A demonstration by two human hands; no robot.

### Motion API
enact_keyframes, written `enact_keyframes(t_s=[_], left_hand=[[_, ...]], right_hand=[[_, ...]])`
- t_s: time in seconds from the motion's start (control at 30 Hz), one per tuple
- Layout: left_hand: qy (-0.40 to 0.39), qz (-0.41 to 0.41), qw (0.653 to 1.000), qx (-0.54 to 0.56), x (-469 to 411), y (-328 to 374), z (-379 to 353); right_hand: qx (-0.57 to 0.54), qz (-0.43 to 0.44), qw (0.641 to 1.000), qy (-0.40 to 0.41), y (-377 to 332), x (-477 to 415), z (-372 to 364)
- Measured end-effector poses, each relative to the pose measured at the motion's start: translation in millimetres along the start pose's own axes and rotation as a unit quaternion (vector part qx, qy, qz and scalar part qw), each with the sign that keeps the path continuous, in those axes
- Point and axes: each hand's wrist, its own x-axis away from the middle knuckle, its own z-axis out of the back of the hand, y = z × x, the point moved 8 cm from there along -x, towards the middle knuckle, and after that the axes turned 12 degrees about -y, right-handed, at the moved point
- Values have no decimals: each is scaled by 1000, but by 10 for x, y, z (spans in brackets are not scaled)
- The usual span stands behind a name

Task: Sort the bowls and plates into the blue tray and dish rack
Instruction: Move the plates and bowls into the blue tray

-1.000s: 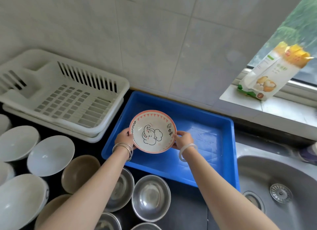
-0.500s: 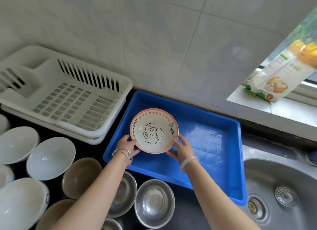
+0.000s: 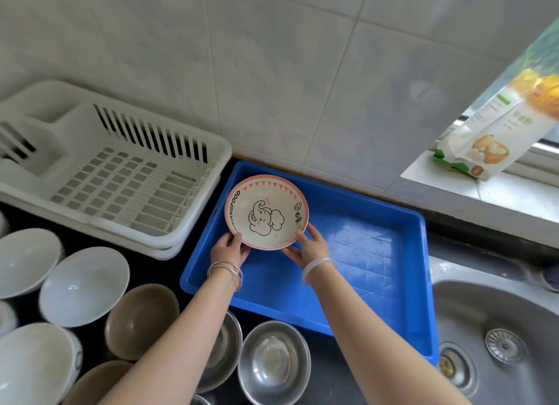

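Setting: dark kitchen counter below a pale tiled wall, seen from above.
Bowl: the elephant bowl (image 3: 266, 212), pink-rimmed with a cartoon elephant inside, is over the far left corner of the blue tray (image 3: 378, 253). I cannot tell whether its base touches the tray floor.
Left hand: the left hand (image 3: 228, 249) pinches the near-left rim, thumb on the edge and fingers tucked beneath.
Right hand: the right hand (image 3: 311, 249) grips the near-right rim the same way, thumb up against the edge.
Why two hands: a matched hold on both sides probably keeps glazed ceramic level and lets it go down gently.
Why the corner: starting in a corner likely leaves the tray floor free for more bowls in rows.
Dish rack: the white dish rack (image 3: 121, 187) stands just left of the tray. Its slotted ribs suit plates on edge.
Waiting dishes: white bowls (image 3: 83, 285), brown bowls (image 3: 140, 321) and steel bowls (image 3: 273, 362) crowd the near counter, within easy reach.
Right side: the sink (image 3: 496, 329) lies beside the tray, and a carton (image 3: 490, 138) leans on the windowsill.
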Motion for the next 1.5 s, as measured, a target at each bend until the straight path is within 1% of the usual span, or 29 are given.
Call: enact_keyframes(t_s=[0.17, 0.23, 0.33, 0.43, 0.47, 0.53, 0.63, 0.73, 0.8, 0.9, 0.97, 1.0, 1.1, 1.17, 1.2, 1.23, 1.27, 1.33, 1.43, 1.5], left_hand=[[10, -13, 1000, -9, 19, 5, 5], [23, -33, 999, -24, 54, 28, 12], [29, -67, 996, -46, 193, 48, -28], [17, -72, 996, -56, 424, -29, -93], [11, -73, 995, -71, 506, -55, -123], [-2, -85, 987, -135, 691, -78, -222], [-34, -107, 969, -219, 1007, -108, -500], [-89, -95, 953, -273, 1344, -335, -845], [-129, -75, 938, -312, 1567, -603, -1074], [-188, -38, 921, -339, 1882, -1082, -1354], [-227, -28, 896, -381, 2079, -1380, -1501], [-248, -30, 874, -417, 2175, -1522, -1573], [-315, -24, 782, -537, 2433, -1960, -1748], [-347, 6, 732, -586, 2556, -2257, -1793], [-356, 23, 718, -598, 2605, -2370, -1801], [-360, 37, 713, -601, 2644, -2452, -1805], [-361, 50, 715, -596, 2662, -2517, -1799], [-360, 79, 729, -576, 2673, -2600, -1763], [-355, 132, 756, -534, 2669, -2668, -1712], [-355, 133, 758, -531, 2665, -2658, -1728]], right_hand=[[4, -9, 1000, 15, 10, 38, 8], [20, -8, 1000, 19, 2, 64, 18], [46, 7, 999, -2, -20, 152, 37], [71, 21, 997, -7, -58, 336, 164], [79, 26, 996, -4, -84, 421, 224], [105, 42, 994, 0, -155, 630, 365], [143, 68, 987, 6, -264, 1010, 632], [192, 92, 976, 31, -356, 1428, 1014], [228, 103, 966, 65, -386, 1712, 1352], [285, 114, 942, 136, -396, 2156, 1945], [325, 105, 921, 189, -353, 2449, 2346], [348, 96, 907, 216, -321, 2591, 2545], [436, 53, 847, 301, -207, 2986, 3080], [459, 18, 825, 329, -76, 3176, 3364], [461, -1, 823, 332, 3, 3240, 3477], [457, -20, 826, 330, 87, 3288, 3571], [446, -33, 833, 325, 166, 3323, 3641], [424, -48, 846, 320, 291, 3372, 3725], [450, -63, 834, 315, 366, 3387, 3750], [468, -58, 824, 314, 345, 3382, 3728]])
